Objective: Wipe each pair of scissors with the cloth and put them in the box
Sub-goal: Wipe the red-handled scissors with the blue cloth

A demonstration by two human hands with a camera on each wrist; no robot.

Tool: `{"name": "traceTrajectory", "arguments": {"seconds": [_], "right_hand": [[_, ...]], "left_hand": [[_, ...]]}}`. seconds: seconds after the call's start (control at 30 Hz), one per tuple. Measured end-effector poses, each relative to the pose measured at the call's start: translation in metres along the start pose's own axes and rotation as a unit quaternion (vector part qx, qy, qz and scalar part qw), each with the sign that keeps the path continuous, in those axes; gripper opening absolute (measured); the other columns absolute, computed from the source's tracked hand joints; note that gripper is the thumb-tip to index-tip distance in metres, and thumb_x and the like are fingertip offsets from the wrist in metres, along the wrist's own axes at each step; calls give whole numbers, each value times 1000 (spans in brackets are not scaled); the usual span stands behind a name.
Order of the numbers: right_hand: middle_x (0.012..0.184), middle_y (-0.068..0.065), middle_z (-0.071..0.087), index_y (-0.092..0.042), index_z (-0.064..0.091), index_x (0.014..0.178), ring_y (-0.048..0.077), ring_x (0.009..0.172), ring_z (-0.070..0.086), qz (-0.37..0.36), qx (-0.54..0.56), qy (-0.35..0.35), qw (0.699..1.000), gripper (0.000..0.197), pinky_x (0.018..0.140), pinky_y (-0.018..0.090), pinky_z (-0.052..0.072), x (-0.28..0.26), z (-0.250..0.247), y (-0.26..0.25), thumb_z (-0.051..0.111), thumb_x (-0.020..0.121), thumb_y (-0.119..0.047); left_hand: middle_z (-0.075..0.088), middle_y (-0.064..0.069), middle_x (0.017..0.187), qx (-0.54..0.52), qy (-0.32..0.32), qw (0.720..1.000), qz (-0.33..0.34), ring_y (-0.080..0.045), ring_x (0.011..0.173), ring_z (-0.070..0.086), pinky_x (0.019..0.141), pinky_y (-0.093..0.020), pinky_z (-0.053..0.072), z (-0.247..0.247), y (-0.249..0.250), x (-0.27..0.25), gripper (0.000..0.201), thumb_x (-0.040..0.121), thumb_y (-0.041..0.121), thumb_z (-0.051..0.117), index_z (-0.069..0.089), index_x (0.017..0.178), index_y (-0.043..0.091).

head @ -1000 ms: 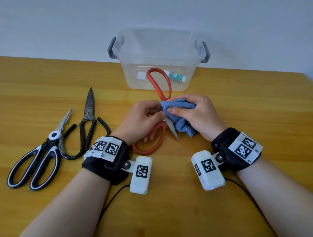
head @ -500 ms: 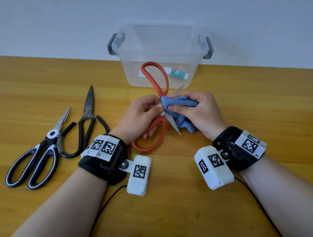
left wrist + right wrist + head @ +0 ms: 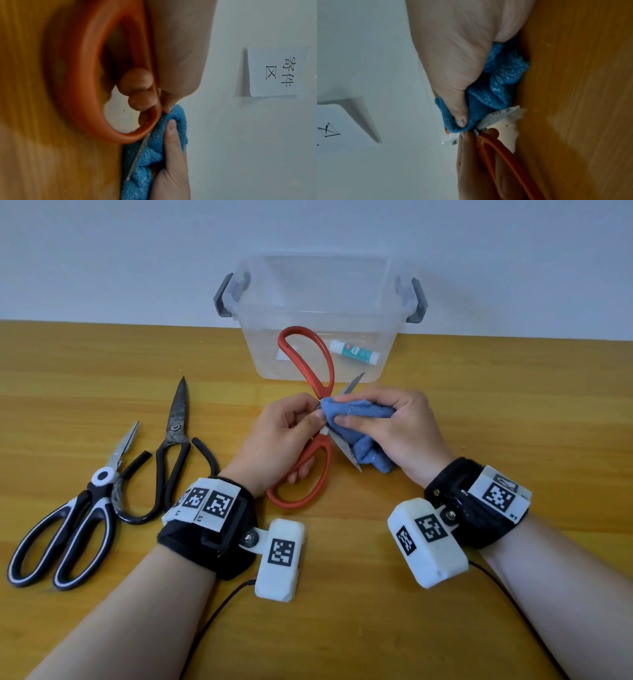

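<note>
Nearest the camera, both forearms enter from the lower corners of the head view, each wearing a black wrist strap with white tagged blocks. At centre frame the left hand (image 3: 281, 436) has its grip clamped on the red scissors (image 3: 310, 467), fingers hooked through the lower handle loop. The scissors are spread open: one handle loop points toward the bottom of the frame, the other toward the top, overlapping the box front, so the long axis runs roughly bottom to top with a slight tilt. One blade tip points down-right, the other up-right past the knuckles. The right hand (image 3: 394, 429) has its grip closed on the blue cloth (image 3: 359, 422), which is pinched against the blades at the pivot.

At middle left two more pairs lie flat on the tabletop (image 3: 513, 412), tips toward the top of the frame: black-and-white scissors (image 3: 68, 522) and black shears (image 3: 171, 453), touching at the handles.

Farthest, at top centre against the wall, stands the clear box (image 3: 318, 313), holding a small tube (image 3: 354, 351). Bare tabletop extends right of the hands.
</note>
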State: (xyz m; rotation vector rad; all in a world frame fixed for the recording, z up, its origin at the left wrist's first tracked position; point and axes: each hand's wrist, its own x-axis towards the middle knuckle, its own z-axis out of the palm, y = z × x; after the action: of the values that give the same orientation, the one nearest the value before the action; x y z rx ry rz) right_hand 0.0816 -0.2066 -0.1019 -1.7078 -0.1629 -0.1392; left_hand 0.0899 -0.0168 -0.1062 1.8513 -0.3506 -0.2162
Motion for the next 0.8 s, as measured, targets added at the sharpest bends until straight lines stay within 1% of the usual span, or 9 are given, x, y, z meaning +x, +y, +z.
{"name": "traceTrajectory", "arguments": {"seconds": [0.07,0.17,0.3,0.37,0.47,0.5,0.6,0.67,0.8], "right_hand": [[84,-4,74,-28,81,93,13,75,68,-10,-31,-4,999,19,60,23,52,2,-1,2,84,82,-14],[73,1,68,-24,77,90,20,57,62,65,24,90,993,9,45,26,47,5,-1,4,82,85,-18],[85,-4,69,-23,70,87,10,78,67,15,71,217,973,12,66,30,55,12,-5,10,75,89,-13],[86,-4,71,-22,72,88,10,82,67,19,115,185,976,13,71,30,54,12,-6,10,77,87,-10],[87,0,76,-21,78,92,15,80,70,15,24,46,999,13,64,34,56,3,-2,4,83,82,-13],[87,1,76,-22,79,92,13,80,70,12,-3,39,999,13,63,32,56,2,-1,4,84,82,-15],[83,0,73,-26,76,88,12,76,69,35,31,117,992,11,54,26,52,7,-3,6,81,86,-16],[85,-3,73,-24,75,91,11,80,70,29,63,133,989,11,61,26,53,9,-4,8,78,89,-14],[92,-6,78,-26,78,97,8,91,72,-10,10,30,999,16,75,24,55,5,-4,7,77,88,-12]], "left_hand": [[47,-9,41,-4,-10,1000,4,-18,27,39,34,-21,29,0,0,0,29,110,19,46,52,96,-6],[46,-14,42,-5,-27,1000,13,-19,26,37,34,-21,27,-1,1,-1,28,110,17,48,53,94,-6],[47,-14,43,6,-18,1000,19,-19,27,38,35,-23,28,0,2,-3,29,109,20,49,52,91,-3],[48,-13,43,4,-8,1000,23,-20,27,38,35,-22,28,0,1,-2,29,109,20,49,52,89,-1],[47,-11,41,-5,-20,999,26,-21,27,37,34,-22,28,-1,1,-2,26,109,19,49,53,89,3],[47,-11,41,-5,-27,999,26,-22,27,37,34,-22,28,-1,1,-3,27,109,19,50,54,89,2],[48,-13,42,-5,-35,999,23,-21,27,37,34,-22,28,-2,1,-3,29,109,19,50,54,92,-4],[48,-16,43,-11,-19,1000,15,-20,27,37,34,-22,28,-2,0,-1,30,109,19,50,53,91,-5],[48,-14,42,-73,24,997,5,-19,25,37,31,-17,26,-3,-3,3,29,108,21,51,50,86,2]]}}
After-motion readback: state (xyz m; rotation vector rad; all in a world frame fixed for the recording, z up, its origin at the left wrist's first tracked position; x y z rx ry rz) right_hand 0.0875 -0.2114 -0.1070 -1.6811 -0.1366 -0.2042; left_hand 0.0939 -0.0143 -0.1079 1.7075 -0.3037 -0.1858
